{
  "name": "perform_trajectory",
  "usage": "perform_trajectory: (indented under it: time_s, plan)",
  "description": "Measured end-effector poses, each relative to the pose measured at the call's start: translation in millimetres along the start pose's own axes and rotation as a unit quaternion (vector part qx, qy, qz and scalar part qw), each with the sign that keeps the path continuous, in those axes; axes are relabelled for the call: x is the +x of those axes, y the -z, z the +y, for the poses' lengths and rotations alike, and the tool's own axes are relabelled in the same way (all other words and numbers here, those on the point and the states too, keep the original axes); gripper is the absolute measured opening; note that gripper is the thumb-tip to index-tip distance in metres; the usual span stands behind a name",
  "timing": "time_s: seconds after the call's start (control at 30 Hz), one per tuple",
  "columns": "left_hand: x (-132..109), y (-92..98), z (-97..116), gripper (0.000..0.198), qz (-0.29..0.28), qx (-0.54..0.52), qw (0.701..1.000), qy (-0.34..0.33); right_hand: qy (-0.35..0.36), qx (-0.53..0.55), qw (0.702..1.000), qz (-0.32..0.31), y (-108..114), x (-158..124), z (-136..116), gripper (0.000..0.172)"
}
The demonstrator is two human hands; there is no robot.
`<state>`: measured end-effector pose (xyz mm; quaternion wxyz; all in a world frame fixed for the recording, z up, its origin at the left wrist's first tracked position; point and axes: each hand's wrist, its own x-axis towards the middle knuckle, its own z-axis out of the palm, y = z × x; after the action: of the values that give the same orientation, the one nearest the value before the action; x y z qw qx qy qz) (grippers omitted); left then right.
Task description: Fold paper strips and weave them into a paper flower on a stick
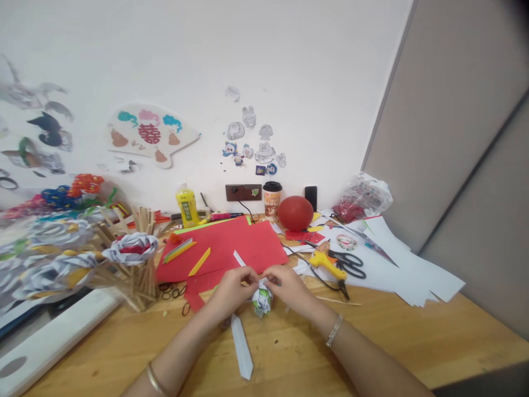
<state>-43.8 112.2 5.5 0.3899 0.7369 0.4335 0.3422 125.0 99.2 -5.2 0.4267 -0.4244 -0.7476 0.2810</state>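
Observation:
Between my two hands is a small folded paper flower (pixel 262 300) in white and green, just above the wooden table. My left hand (pixel 238 284) pinches its upper left side, thumb and forefinger together. From the other side my right hand (pixel 285 283) pinches its upper right edge. The fingertips cover part of the flower's top. A folded white paper strip (pixel 242 347) lies on the table below my left hand, one end pointed. Beyond my hands, another white strip (pixel 239 258) and a yellow strip (pixel 200 262) rest on red paper (pixel 231 237).
At right, a yellow glue gun (pixel 328 264) and black-handled scissors (pixel 351 263) lie by white paper sheets (pixel 407 259). A red balloon (pixel 295 213), a lidded cup (pixel 272 201) and a yellow bottle (pixel 187 207) stand behind. Paper flowers (pixel 131 248) and wooden sticks (pixel 136 284) crowd the left.

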Motion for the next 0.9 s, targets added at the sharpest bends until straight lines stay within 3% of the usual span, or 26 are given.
perform_trajectory:
  time_s: [0.17, 0.23, 0.3, 0.37, 0.47, 0.57, 0.67, 0.8, 0.9]
  plan:
    - [0, 0.4, 11, 0.028, 0.026, -0.202, 0.978, 0.053, -0.020, 0.078, 0.994, 0.074, 0, 1, -1, 0.006]
    - [-3, -4.8, 14, 0.039, -0.024, -0.326, 0.940, 0.101, -0.027, 0.085, 0.990, 0.111, -1, 1, -2, 0.005]
    - [-6, -12.5, 14, 0.048, -0.118, -0.417, 0.888, 0.156, -0.024, 0.049, 0.989, 0.134, -3, 0, -3, 0.006]
    - [-8, -20.2, 13, 0.045, -0.117, -0.445, 0.868, 0.188, -0.013, -0.002, 0.990, 0.139, -5, -2, -6, 0.009]
    - [-7, -28.3, 9, 0.036, -0.028, -0.442, 0.868, 0.225, 0.027, -0.071, 0.989, 0.130, -9, -5, -11, 0.011]
    - [-6, -32.3, 6, 0.031, 0.041, -0.454, 0.865, 0.208, 0.082, -0.117, 0.979, 0.142, -14, -8, -16, 0.013]
    - [-6, -34.4, 6, 0.030, 0.062, -0.458, 0.873, 0.156, 0.132, -0.176, 0.963, 0.157, -20, -11, -19, 0.018]
    - [-8, -34.4, 8, 0.034, 0.092, -0.385, 0.907, 0.141, 0.211, -0.260, 0.930, 0.153, -27, -16, -20, 0.024]
    - [-8, -33.1, 11, 0.034, 0.109, -0.362, 0.916, 0.137, 0.218, -0.249, 0.931, 0.152, -25, -19, -24, 0.025]
